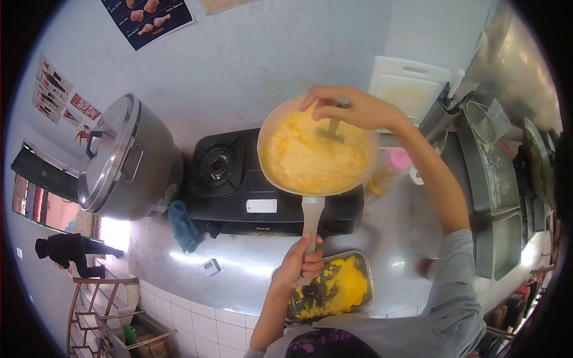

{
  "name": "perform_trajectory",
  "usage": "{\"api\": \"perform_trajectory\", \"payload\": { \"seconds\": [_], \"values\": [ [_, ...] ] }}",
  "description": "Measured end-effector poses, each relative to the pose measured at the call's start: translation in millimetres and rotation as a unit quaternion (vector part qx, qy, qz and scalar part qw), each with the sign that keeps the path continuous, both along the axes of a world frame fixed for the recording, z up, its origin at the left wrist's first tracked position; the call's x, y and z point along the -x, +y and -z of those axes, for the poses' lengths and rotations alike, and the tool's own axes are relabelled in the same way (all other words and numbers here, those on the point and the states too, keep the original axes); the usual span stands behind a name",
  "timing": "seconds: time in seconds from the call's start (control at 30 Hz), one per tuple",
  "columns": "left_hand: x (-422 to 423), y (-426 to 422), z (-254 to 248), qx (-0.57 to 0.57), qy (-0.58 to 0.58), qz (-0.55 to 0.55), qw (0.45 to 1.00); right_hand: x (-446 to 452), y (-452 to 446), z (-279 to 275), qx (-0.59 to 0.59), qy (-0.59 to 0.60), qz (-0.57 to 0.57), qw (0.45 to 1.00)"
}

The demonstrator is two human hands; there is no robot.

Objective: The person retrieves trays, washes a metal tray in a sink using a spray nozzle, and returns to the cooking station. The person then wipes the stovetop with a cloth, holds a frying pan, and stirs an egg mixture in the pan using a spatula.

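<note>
My left hand point(302, 261) is wrapped round the pale handle of a frying pan point(261, 156), which sits over the right side of a black gas stove point(253, 179). Yellow egg, partly set and partly creamy, covers the pan's bottom. Over the pan's far right side, my right hand point(343, 107) is closed on a grey spatula point(332, 132), whose lower end is in the egg and smeared by motion. Below the pan handle, a metal tray point(369, 271) holds bright yellow cooked egg, partly hidden by my left hand and forearm.
A large lidded pot point(134, 173) stands left of the stove, with a blue cloth point(185, 227) near it. A pink-capped bottle point(391, 167) stands to the right. White cutting boards point(412, 74) lean on the wall. Metal bins point(498, 238) line the right. A person point(74, 253) is far left.
</note>
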State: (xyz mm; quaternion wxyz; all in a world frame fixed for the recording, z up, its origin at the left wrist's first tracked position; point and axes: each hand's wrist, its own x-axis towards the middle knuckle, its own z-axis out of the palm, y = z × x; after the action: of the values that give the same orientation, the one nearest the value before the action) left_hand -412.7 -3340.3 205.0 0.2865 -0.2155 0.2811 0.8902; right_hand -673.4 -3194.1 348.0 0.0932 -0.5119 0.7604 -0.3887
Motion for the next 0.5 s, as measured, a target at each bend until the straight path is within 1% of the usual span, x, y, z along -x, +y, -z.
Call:
{"api": "perform_trajectory", "payload": {
  "seconds": [0.07,0.1,0.13,0.17,0.2,0.27,0.3,0.37,0.4,0.47,0.5],
  "values": [
    [0.0,-0.5,1.1,-0.003,0.011,-0.002,1.0,-13.0,7.9,3.5,0.092,-0.076,0.074,0.99],
    [0.5,-0.8,2.2,-0.005,0.017,0.001,1.0,-16.6,9.2,8.0,0.091,-0.069,0.077,0.99],
    [0.1,-0.8,3.9,-0.01,0.02,-0.002,1.0,-19.4,9.4,16.5,0.202,-0.086,0.173,0.96],
    [0.3,-0.8,5.5,-0.015,0.024,-0.005,1.0,-21.4,10.0,24.4,0.31,-0.098,0.263,0.908],
    [0.0,-1.0,6.2,-0.019,0.031,-0.001,0.999,-23.7,13.2,31.8,0.309,-0.09,0.265,0.909],
    [0.5,-0.8,7.7,-0.017,0.03,-0.004,0.999,-28.2,17.6,46.1,0.479,-0.169,0.295,0.81],
    [0.3,-1.0,11.0,-0.021,0.034,-0.003,0.999,-34.2,15.0,54.1,0.477,-0.162,0.294,0.812],
    [0.7,-2.7,16.7,-0.041,0.054,0.004,0.998,-49.0,9.8,71.3,0.471,-0.123,0.373,0.79],
    [1.4,-2.8,15.7,-0.043,0.06,0.007,0.997,-54.8,6.7,79.6,0.473,-0.116,0.373,0.79],
    [1.7,-2.0,14.5,-0.022,0.042,0.005,0.999,-68.9,-0.5,89.8,0.47,-0.157,0.391,0.776],
    [1.7,-1.6,16.2,-0.025,0.043,0.007,0.999,-76.1,-2.4,90.7,0.468,-0.154,0.392,0.777]
  ]
}}
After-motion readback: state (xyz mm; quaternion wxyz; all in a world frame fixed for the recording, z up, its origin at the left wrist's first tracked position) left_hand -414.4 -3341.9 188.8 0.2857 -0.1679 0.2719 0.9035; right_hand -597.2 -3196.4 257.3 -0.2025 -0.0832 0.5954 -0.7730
